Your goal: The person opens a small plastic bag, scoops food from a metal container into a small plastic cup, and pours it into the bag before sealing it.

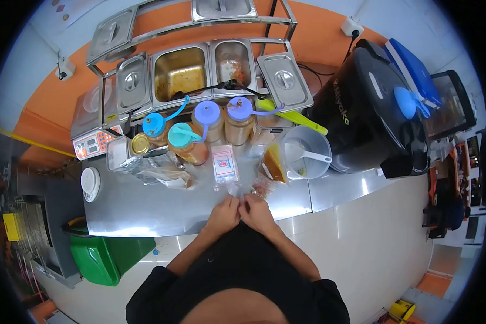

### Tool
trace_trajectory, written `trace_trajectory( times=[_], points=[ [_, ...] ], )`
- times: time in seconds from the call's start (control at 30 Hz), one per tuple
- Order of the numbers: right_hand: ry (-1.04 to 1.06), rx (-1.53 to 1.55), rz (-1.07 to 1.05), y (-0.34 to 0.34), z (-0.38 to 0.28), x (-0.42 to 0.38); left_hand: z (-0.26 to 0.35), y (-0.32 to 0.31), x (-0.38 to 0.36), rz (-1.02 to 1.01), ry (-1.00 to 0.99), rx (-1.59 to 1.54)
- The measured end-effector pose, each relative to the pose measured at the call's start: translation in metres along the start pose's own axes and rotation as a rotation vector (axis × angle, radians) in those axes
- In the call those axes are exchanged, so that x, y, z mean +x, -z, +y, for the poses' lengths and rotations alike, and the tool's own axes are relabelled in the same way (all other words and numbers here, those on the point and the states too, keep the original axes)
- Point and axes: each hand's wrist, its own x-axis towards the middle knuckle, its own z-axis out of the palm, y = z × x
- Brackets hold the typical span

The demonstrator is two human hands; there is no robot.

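Both hands meet at the counter's near edge: the left hand (pixel 223 215) and right hand (pixel 256 212) pinch a small clear plastic bag (pixel 242 190) between the fingertips. A careless tug could tear it or knock the bagged food just beyond. Farther off on the steel counter (pixel 146 210) stand lidded sauce jars (pixel 208 123), then steam pans against an orange wall.

A small clear plastic bag (pixel 238 190), crumpled, lies pinched at the steel counter's near edge.
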Motion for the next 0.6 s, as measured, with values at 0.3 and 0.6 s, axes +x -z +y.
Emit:
trace_trajectory(
  times=[0.3, 0.6],
  points=[
    [-0.213, -0.054, -0.031, -0.001, -0.011, 0.001, -0.001, -0.005, -0.004, 0.084, -0.012, 0.068],
    [0.024, -0.142, 0.207, 0.012, -0.016, 0.003, 0.0, 0.012, 0.002, 0.098, -0.202, 0.185]
  ],
)
